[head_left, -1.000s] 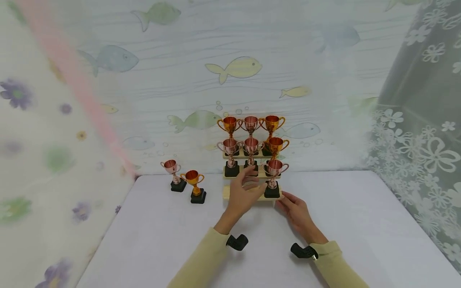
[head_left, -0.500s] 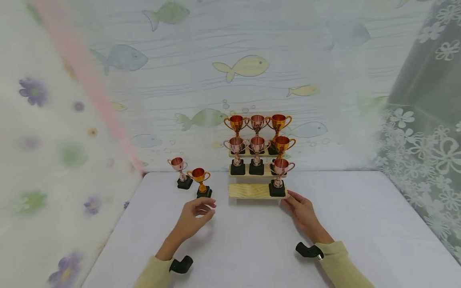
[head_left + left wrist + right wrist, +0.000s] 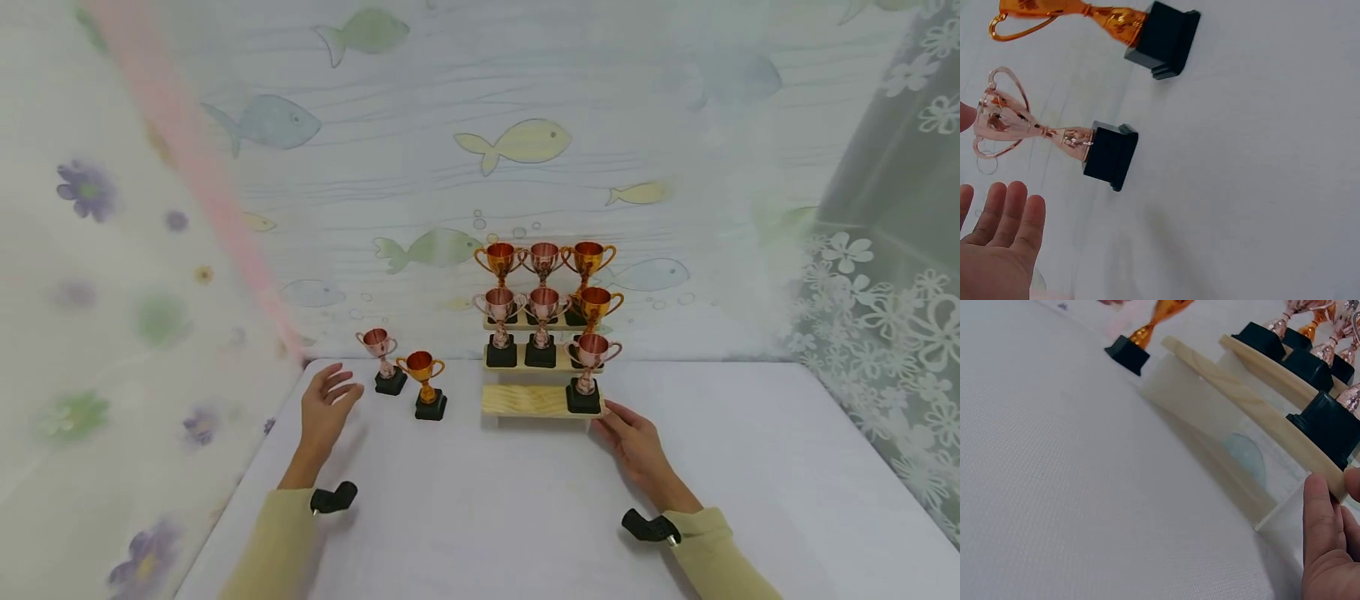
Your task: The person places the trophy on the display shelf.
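Note:
My left hand (image 3: pixel 327 412) reaches beside a rose-gold trophy cup (image 3: pixel 377 343) at the left of the table, fingers apart and holding nothing. In the left wrist view the fingers (image 3: pixel 1015 215) lie alongside that cup, and a thumb tip shows near its rim. A gold trophy cup (image 3: pixel 422 367) stands just to the right of it. At the right end of a three-tier wooden display stand (image 3: pixel 525 400), my right hand (image 3: pixel 636 440) pinches the bottom board between thumb and fingers. One rose-gold trophy (image 3: pixel 589 350) stands on that board's right end.
Several gold and rose-gold trophies (image 3: pixel 542 304) fill the two upper tiers, close together. A white cloth covers the table (image 3: pixel 480 508). Behind the stand hangs a fish-patterned curtain (image 3: pixel 420 183), with lace fabric (image 3: pixel 900 333) at the right.
My left hand has moved left from the stand's bottom tier, past the gold trophy, to the rose-gold one. The right hand keeps its hold on the stand. The head view has shifted slightly.

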A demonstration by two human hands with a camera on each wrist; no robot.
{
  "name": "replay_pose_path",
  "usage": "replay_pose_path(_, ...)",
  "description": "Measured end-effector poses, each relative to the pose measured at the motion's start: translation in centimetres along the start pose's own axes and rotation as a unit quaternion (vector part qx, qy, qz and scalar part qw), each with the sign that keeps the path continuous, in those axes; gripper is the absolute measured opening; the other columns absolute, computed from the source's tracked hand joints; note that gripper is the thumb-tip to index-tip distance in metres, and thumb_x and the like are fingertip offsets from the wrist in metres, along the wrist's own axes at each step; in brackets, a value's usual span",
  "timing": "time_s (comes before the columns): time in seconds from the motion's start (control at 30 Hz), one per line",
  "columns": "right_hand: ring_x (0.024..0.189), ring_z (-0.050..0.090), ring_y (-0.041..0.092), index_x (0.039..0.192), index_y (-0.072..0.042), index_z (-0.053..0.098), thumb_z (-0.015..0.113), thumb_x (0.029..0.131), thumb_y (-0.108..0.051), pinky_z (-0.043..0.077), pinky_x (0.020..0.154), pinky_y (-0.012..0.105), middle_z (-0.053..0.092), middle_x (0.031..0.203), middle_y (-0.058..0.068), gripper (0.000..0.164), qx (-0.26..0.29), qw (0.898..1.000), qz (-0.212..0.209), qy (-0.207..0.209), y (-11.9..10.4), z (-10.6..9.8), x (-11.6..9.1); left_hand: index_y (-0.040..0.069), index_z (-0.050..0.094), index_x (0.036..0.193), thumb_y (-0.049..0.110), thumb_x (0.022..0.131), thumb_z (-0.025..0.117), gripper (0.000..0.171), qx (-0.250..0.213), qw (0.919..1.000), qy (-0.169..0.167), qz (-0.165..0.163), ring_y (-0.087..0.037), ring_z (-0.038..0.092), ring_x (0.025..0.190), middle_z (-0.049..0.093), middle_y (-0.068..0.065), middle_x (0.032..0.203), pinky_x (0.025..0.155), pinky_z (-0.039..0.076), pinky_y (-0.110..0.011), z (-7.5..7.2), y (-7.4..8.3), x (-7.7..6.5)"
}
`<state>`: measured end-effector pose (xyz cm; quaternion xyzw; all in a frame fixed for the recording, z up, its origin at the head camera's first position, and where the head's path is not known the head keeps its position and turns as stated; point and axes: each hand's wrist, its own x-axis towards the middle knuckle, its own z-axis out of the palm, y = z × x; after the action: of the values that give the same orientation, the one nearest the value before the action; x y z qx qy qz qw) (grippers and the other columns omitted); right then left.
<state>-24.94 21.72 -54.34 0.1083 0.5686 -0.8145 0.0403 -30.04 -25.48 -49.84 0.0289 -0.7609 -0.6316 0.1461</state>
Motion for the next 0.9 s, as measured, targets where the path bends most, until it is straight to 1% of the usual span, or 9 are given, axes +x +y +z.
replay_pose_path(0.07,0.101,0.065,-0.002,0.154,0.01,0.027,0.048,0.108,-0.009,0.052,0.1,0.02,0.045,0.146,0.017,0.054,0.0,1.0,0.004,0.001,0.0,-0.1,0.0,0.004,0.039,0.152,0.008,0.094,0.072,0.066,0.004,0.9999,-0.007,-0.011,-0.025,0.058,0.123,0.051,-0.02,0.143,0.085,0.05,-0.008,0.0,0.5,1.5)
replay_pose_path(0.13,0.102,0.065,-0.002,0.155,0.009,0.027,0.047,0.108,-0.009,0.052,0.101,0.02,0.042,0.149,0.019,0.054,0.0,1.0,0.008,-0.001,-0.1,-0.2,0.0,0.005,0.034,0.155,0.012,0.094,0.073,0.072,0.016,0.9996,-0.015,-0.016,-0.032,0.051,0.133,0.046,-0.02,0.149,0.094,0.05,-0.016,0.2,0.9,2.9)
replay_pose_path(0.27,0.101,0.066,-0.002,0.155,0.009,0.026,0.048,0.108,-0.011,0.051,0.101,0.02,0.041,0.151,0.02,0.055,0.003,1.0,0.013,0.002,-0.1,-0.3,-0.1,0.008,0.027,0.159,0.019,0.093,0.076,0.082,0.038,0.9986,-0.032,-0.015,-0.035,0.039,0.145,0.037,-0.018,0.159,0.113,0.044,-0.041,0.7,1.1,4.8)
replay_pose_path(0.37,0.101,0.066,-0.001,0.155,0.009,0.026,0.049,0.108,-0.011,0.052,0.101,0.02,0.05,0.142,0.014,0.056,0.009,1.0,0.015,0.002,0.0,-0.3,-0.2,0.009,0.026,0.16,0.021,0.092,0.077,0.086,0.036,0.9984,-0.043,-0.011,-0.034,0.037,0.147,0.034,-0.015,0.162,0.119,0.038,-0.049,1.2,0.6,5.6)
replay_pose_path(0.43,0.101,0.066,-0.001,0.155,0.009,0.027,0.048,0.108,-0.01,0.052,0.101,0.02,0.053,0.138,0.011,0.055,0.01,1.0,0.016,0.002,0.1,-0.2,-0.2,0.009,0.028,0.159,0.018,0.092,0.077,0.084,0.027,0.9985,-0.047,-0.009,-0.031,0.04,0.145,0.037,-0.014,0.16,0.118,0.04,-0.044,1.6,0.2,5.8)
replay_pose_path(0.5,0.102,0.066,0.0,0.155,0.009,0.027,0.048,0.108,-0.011,0.052,0.101,0.021,0.052,0.14,0.012,0.055,0.011,1.0,0.014,0.0,0.1,-0.2,-0.2,0.008,0.033,0.157,0.016,0.091,0.077,0.08,0.012,0.9989,-0.045,-0.007,-0.028,0.047,0.139,0.045,-0.015,0.155,0.113,0.045,-0.032,2.0,-0.1,6.0)
replay_pose_path(0.63,0.103,0.066,-0.001,0.155,0.009,0.027,0.05,0.108,-0.013,0.051,0.102,0.021,0.042,0.151,0.019,0.057,0.004,1.0,0.013,-0.002,0.2,-0.1,-0.3,0.004,0.043,0.15,0.008,0.091,0.077,0.068,-0.02,0.9993,-0.03,0.0,-0.017,0.059,0.121,0.057,-0.016,0.138,0.092,0.053,-0.012,2.6,-0.1,6.0)
replay_pose_path(0.77,0.103,0.066,0.0,0.155,0.009,0.028,0.051,0.107,-0.014,0.052,0.1,0.021,0.047,0.147,0.016,0.057,0.007,1.0,0.014,-0.001,0.1,-0.3,-0.2,0.0,0.047,0.147,0.006,0.09,0.077,0.065,-0.026,0.9994,-0.021,0.009,-0.009,0.061,0.11,0.06,-0.012,0.127,0.084,0.054,-0.01,2.9,0.0,5.8)
replay_pose_path(0.9,0.103,0.067,0.001,0.155,0.009,0.028,0.052,0.107,-0.013,0.053,0.1,0.021,0.052,0.141,0.012,0.058,0.01,1.0,0.011,-0.002,0.0,-0.4,-0.1,0.002,0.05,0.146,0.006,0.09,0.076,0.061,-0.018,0.9994,-0.027,0.01,-0.008,0.06,0.111,0.058,-0.007,0.124,0.086,0.053,-0.009,3.1,-0.1,5.9)
